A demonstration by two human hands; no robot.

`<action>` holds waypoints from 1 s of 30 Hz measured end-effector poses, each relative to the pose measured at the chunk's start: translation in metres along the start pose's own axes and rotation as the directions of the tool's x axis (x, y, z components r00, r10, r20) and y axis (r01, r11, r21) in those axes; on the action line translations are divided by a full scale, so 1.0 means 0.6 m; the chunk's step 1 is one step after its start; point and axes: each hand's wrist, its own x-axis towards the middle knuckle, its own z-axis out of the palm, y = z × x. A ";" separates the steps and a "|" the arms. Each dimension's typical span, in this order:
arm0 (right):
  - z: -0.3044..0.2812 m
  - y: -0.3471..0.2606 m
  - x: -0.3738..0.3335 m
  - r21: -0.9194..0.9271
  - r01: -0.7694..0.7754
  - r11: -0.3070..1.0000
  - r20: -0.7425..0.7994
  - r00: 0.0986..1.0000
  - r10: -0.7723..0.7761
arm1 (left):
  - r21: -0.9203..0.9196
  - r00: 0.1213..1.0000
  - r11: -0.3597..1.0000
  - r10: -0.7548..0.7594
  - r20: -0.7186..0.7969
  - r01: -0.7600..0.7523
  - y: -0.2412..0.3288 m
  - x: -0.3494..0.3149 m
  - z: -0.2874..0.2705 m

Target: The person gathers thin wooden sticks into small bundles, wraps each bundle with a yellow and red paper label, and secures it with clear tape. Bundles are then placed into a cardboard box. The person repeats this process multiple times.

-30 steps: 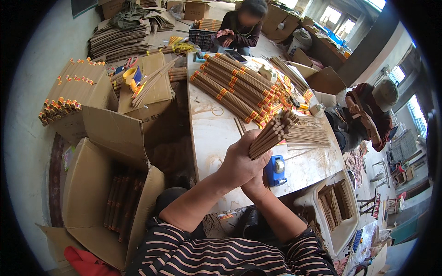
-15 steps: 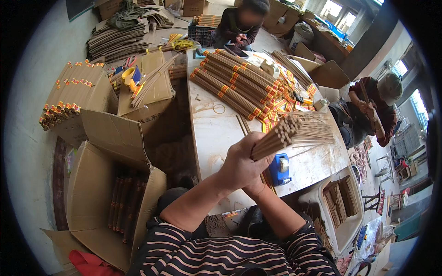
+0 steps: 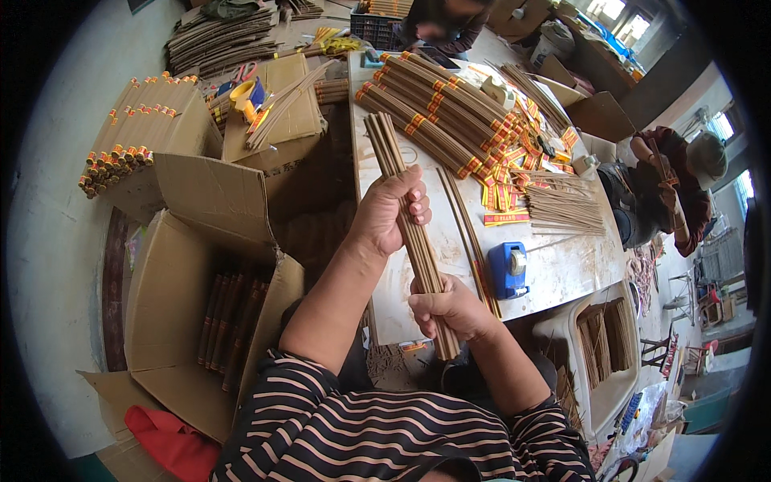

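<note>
A bundle of brown incense sticks (image 3: 418,241) lies slantwise across both my hands, over the table's near edge. My left hand (image 3: 391,210) is closed around its upper half, fingers wrapped over the sticks. Lower down, my right hand (image 3: 451,308) grips the bundle near its bottom end, thumb across the front. A few loose sticks (image 3: 466,233) lie on the white table (image 3: 554,269) just right of the bundle. Beside them stands a blue tape dispenser (image 3: 507,269). Finished bundles with red and yellow bands (image 3: 438,112) are piled farther back, next to scattered paper labels (image 3: 506,197).
An open cardboard box (image 3: 165,313) holding dark bundles stands at my left. Behind it, more banded bundles (image 3: 132,132) sit stacked on a carton. A white tub (image 3: 594,402) with sticks is at the right. One person (image 3: 450,24) is across the table, another (image 3: 691,177) at the right.
The bundle has swung from pointing at the far right, end-on, to a slant with its top at the upper left. My hands have moved apart along it, the right one lower.
</note>
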 end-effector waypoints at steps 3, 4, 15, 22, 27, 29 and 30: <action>0.007 0.024 0.010 -0.294 0.051 0.955 -0.244 0.962 -0.126 | 0.213 0.968 0.973 0.132 -0.215 -0.086 -0.016 -0.006 0.015; 0.007 0.029 0.011 -0.404 0.050 0.913 -0.318 0.928 -0.192 | 0.267 0.947 0.958 0.179 -0.266 -0.106 -0.019 -0.007 0.017; 0.013 0.018 0.004 -0.343 -0.012 0.939 -0.245 0.966 -0.077 | 0.193 0.953 0.981 0.092 -0.289 -0.036 -0.015 0.000 -0.011; 0.002 0.014 -0.007 0.368 -0.098 0.925 0.180 0.983 0.033 | -0.204 0.998 0.978 -0.046 0.040 0.053 -0.002 0.006 -0.033; -0.001 0.015 0.005 0.039 -0.068 0.997 -0.036 0.997 0.070 | 0.134 0.952 0.990 0.086 -0.295 -0.048 -0.014 0.005 -0.025; -0.002 0.018 0.001 0.245 -0.078 0.966 0.087 0.994 0.058 | 0.040 0.979 0.999 0.038 -0.199 -0.031 -0.009 0.009 -0.038; -0.003 0.018 0.000 0.343 -0.086 0.936 0.145 0.989 0.037 | -0.018 0.991 1.000 0.008 -0.132 -0.010 -0.006 0.011 -0.040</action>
